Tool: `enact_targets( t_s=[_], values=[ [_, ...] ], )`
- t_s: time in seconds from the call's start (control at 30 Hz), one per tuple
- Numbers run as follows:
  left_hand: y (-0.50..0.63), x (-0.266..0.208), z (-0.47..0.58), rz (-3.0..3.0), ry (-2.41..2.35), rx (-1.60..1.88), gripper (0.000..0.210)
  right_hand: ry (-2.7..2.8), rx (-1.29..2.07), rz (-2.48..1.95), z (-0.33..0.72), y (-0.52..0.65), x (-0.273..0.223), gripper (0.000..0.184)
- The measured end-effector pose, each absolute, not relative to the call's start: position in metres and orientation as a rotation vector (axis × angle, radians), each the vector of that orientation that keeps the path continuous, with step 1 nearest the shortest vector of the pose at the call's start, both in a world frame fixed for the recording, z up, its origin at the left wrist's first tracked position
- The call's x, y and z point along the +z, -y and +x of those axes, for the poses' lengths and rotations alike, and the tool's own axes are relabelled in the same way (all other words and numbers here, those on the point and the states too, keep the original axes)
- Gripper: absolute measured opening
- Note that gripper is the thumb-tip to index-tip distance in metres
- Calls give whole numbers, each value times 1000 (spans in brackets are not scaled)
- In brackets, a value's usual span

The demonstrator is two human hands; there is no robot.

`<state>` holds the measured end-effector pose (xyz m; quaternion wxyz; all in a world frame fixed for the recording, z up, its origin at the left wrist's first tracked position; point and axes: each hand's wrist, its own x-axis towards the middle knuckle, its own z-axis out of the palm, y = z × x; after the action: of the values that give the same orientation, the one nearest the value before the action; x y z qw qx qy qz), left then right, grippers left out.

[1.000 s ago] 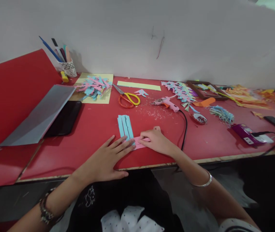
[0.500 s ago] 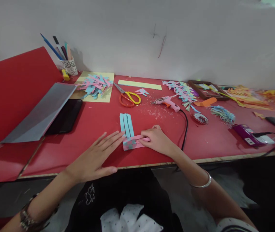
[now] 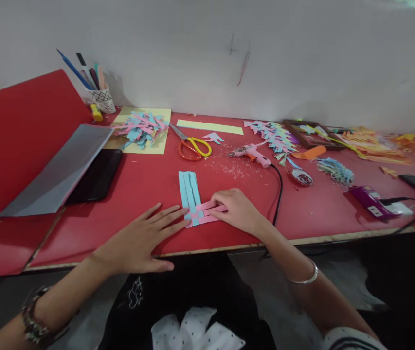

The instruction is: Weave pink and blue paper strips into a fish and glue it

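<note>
Perhaps a hard tug by the right fingers (image 3: 222,197), pinched on the pink strips (image 3: 209,220), could tear these or skew the blue strips (image 3: 189,187), just beyond the left fingers (image 3: 171,218), which lie spread apart, touching only an edge.

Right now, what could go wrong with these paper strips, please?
The left hand has only its fingers at the edge of the crossing, so the blue strips and pink strips might shift apart. The pink strips could crease or tear where the right hand grips them. The black cord of the glue gun passes behind the right forearm, so an arm movement might drag it.
</note>
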<state>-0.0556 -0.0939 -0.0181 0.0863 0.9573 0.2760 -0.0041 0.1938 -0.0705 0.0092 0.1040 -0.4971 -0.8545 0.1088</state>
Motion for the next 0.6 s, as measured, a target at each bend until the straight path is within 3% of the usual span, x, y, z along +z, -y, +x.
enact_targets(
  t_s=[0.1,0.17,0.37,0.6],
  values=[
    [95,-16,-55,2820,-828,40,71,2329,-18,-1480,200,82,11,14],
    [96,-13,-52,2777,-872,96,63,2315,-69,-1422,203,90,9,15],
    [94,-9,-26,2645,-1240,324,46,2459,282,-1365,195,95,-4,20],
    [82,-15,-16,2628,-1215,484,24,2385,440,-1424,191,91,-9,19]
  ],
)
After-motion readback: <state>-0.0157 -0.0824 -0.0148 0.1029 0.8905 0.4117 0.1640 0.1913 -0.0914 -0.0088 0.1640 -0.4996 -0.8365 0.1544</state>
